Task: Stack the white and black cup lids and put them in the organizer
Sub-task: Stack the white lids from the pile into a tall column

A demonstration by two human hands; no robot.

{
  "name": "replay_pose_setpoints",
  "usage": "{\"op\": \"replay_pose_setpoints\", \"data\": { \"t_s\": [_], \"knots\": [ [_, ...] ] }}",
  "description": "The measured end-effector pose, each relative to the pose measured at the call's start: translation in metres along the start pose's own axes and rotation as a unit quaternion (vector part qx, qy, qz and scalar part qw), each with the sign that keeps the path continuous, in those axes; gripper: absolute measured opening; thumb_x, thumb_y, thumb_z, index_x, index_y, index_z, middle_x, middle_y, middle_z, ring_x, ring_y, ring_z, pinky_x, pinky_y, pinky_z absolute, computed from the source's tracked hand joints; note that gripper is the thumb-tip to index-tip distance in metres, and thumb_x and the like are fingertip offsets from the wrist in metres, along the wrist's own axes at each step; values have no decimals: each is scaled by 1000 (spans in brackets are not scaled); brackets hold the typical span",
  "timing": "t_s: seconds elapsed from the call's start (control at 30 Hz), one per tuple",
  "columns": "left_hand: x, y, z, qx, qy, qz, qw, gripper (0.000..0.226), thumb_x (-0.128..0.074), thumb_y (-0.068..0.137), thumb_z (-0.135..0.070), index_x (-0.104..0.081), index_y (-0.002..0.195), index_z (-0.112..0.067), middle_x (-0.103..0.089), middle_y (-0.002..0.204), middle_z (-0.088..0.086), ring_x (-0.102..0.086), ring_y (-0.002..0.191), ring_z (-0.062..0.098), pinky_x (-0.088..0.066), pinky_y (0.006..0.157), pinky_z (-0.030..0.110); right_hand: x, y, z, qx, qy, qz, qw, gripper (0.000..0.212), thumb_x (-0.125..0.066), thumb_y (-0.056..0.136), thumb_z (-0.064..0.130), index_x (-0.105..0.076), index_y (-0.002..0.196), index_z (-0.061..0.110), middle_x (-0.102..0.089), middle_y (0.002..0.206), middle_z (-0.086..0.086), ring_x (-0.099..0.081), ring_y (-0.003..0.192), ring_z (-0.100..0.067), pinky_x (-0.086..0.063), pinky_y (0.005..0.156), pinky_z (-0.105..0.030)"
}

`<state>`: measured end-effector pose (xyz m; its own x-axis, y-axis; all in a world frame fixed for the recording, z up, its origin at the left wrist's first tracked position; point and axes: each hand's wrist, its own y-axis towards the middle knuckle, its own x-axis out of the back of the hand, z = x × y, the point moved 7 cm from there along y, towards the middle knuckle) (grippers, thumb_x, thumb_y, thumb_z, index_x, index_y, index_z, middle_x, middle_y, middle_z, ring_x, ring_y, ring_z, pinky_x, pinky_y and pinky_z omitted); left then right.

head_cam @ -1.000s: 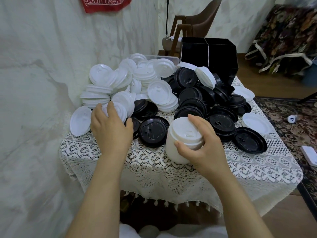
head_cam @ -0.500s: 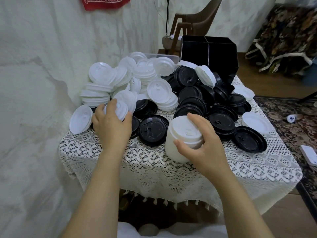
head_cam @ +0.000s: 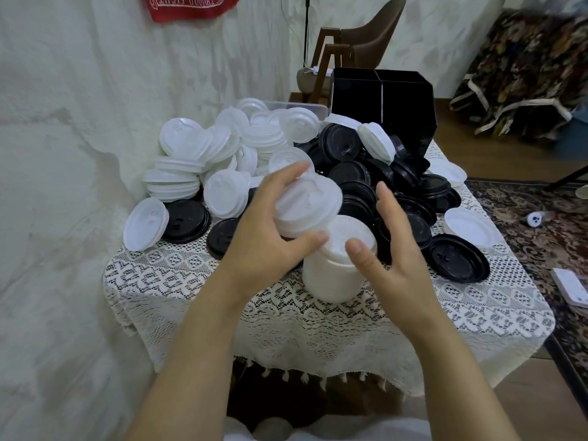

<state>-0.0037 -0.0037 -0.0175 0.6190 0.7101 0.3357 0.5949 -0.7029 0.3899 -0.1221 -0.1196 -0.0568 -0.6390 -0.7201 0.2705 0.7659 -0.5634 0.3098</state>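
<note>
A tall stack of white lids (head_cam: 334,268) stands near the table's front edge. My left hand (head_cam: 264,237) grips a small bunch of white lids (head_cam: 310,203), tilted, just above and left of that stack. To the stack's right, my right hand (head_cam: 391,246) has its fingers spread and its thumb by the top lid. Behind lies a heap of loose white lids (head_cam: 229,144) on the left and black lids (head_cam: 366,173) on the right. The black organizer (head_cam: 381,100) stands at the table's far edge.
A lace cloth (head_cam: 286,326) covers the small table, which stands against the white wall on the left. Single lids, black (head_cam: 458,257) and white (head_cam: 469,226), lie at the right. A brown chair (head_cam: 359,43) stands behind; a patterned rug (head_cam: 541,237) lies right.
My left hand took white lids from the left pile and carried them right, over the stack. My right hand let go of the stack's top and opened beside it.
</note>
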Motion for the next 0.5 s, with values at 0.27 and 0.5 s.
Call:
{"op": "replay_pose_setpoints", "data": {
  "t_s": [0.27,0.5],
  "knots": [
    [-34,-3,-9,-17,43,134,990,80,-81,75,-13,-40,138,-39,-39,142,-16,-36,134,1,-34,111,27,2,-1,1,21,76,38,996,77,-67,75,49,-40,145,30,-49,144,14,-43,135,-4,-38,112,-43],
    [-24,1,9,31,-9,96,995,78,-86,70,-17,-47,130,-46,-46,140,-17,-42,132,1,-38,111,33,6,0,-10,9,43,19,999,78,-78,70,49,-45,137,26,-54,136,16,-46,130,0,-41,103,-18]
  ]
}}
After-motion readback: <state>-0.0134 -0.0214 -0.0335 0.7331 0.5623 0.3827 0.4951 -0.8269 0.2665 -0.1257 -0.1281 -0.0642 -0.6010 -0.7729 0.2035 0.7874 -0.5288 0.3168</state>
